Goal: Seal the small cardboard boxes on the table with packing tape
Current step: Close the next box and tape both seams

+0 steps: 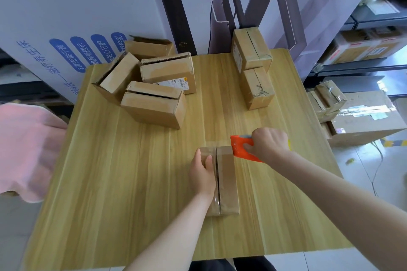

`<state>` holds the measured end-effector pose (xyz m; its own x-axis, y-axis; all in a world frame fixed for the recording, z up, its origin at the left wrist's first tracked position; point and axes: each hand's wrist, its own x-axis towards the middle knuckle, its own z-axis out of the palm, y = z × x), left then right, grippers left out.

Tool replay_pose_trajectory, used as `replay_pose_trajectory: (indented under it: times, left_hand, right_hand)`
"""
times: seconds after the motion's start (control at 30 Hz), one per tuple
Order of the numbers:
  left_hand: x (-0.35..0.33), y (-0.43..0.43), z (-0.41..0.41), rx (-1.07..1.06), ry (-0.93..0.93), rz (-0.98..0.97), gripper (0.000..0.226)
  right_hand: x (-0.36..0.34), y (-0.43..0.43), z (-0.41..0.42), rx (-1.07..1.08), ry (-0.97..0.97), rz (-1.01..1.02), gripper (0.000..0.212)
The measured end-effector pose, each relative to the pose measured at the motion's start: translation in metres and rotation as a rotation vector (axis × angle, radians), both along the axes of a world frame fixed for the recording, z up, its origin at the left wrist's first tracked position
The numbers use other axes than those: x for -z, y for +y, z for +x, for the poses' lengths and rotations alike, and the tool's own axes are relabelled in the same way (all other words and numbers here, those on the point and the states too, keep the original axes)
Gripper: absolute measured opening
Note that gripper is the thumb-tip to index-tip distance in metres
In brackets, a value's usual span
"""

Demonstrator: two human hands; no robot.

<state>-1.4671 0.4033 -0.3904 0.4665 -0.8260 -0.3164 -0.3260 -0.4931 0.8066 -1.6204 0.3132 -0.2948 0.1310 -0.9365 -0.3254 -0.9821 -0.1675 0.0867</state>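
A small long cardboard box point(226, 180) lies on the wooden table point(132, 182), its top flaps closed with a seam down the middle and clear tape along it. My left hand point(203, 174) grips its left side, thumb on top. My right hand point(267, 144) grips an orange tape dispenser point(241, 148) at the box's far right corner. Several unsealed boxes point(154, 103) are heaped at the back left. Two taped boxes point(251, 53) stand at the back right.
Another person's pink sleeve point(24, 149), blurred, is at the table's left edge. A white printed board point(66, 17) and dark panels point(174, 11) lean behind the table. Large cartons point(361, 116) sit on the floor to the right, shelves beyond.
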Motion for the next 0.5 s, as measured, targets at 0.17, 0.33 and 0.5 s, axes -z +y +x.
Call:
replay_pose_trajectory:
  times: [0.17,0.33,0.5]
  left_hand:
    - [0.002,-0.002,0.002,-0.01,0.013,0.008,0.05]
    - [0.003,-0.005,-0.007,-0.035,-0.014,0.049,0.05]
    - [-0.009,-0.004,-0.031,-0.183,0.146,0.043,0.052]
  right_hand:
    - [0.029,0.011,0.007,0.11,-0.041,0.016,0.026]
    - [0.021,0.028,-0.026,0.525,-0.355,-0.064,0.049]
    - [-0.012,0.057,-0.008,0.961,-1.094,-0.119,0.049]
